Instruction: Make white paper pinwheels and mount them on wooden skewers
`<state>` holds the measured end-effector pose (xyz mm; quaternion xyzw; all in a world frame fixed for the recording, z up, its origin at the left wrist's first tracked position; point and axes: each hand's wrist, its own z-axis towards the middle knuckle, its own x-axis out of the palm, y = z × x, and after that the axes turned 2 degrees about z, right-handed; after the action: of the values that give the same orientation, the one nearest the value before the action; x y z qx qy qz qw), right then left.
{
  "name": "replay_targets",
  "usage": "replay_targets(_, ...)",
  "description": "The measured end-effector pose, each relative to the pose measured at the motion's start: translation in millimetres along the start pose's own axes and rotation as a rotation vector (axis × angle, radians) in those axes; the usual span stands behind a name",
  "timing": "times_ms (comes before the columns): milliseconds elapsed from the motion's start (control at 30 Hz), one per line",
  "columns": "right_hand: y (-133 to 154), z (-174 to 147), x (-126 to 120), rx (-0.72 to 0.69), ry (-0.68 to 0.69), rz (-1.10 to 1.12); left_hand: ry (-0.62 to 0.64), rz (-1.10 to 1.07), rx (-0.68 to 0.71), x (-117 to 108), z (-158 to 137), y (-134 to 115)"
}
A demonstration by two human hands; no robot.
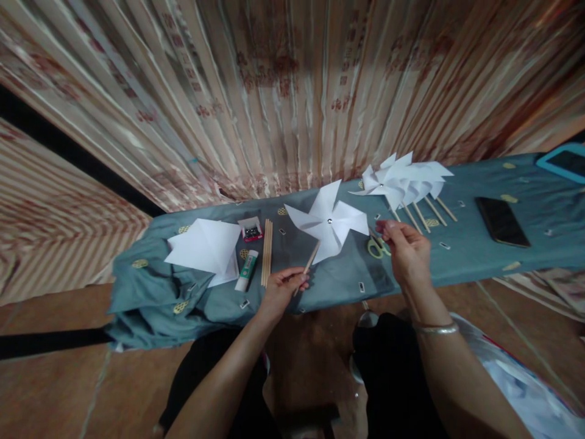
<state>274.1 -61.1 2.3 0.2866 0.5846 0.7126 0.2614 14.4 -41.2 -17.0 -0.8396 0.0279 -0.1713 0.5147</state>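
My left hand (284, 288) is closed around the wooden stick of a white paper pinwheel (336, 230). The pinwheel's blades spread out above the cloth, with a small shiny fastener at the centre. Just right of its right-hand blade tip is my right hand (410, 251), its fingers curled and fingertips together; I see nothing between them. Scissors with pale green handles (377, 247) lie beside those fingertips, partly hidden. Left of the held pinwheel are several wooden sticks (267, 251), a green and white glue stick (247, 270) and an opened small box of dark fasteners (251, 230).
White paper sheets (205, 244) lie at the left of the narrow cloth-covered table (329, 291). Several finished pinwheels (406, 183) overlap at the back right. A black phone (501, 221) and a blue-framed object (564, 163) are further right. A pleated curtain (292, 91) hangs behind.
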Motion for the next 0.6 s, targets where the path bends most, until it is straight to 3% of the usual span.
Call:
replay_targets(133,-3.8,-5.0,2.7,0.007,0.041,-0.038,-0.016,-0.140,-0.046,7.8,3.4,-1.6)
replay_targets(400,1.2,-35.2,41.9,0.326,0.299,0.083,0.000,-0.246,-0.111,20.1,6.3,0.9)
replay_targets(600,-0.7,-38.8,55.2,0.333,0.377,0.111,-0.030,-0.246,-0.128,21.5,9.0,2.9)
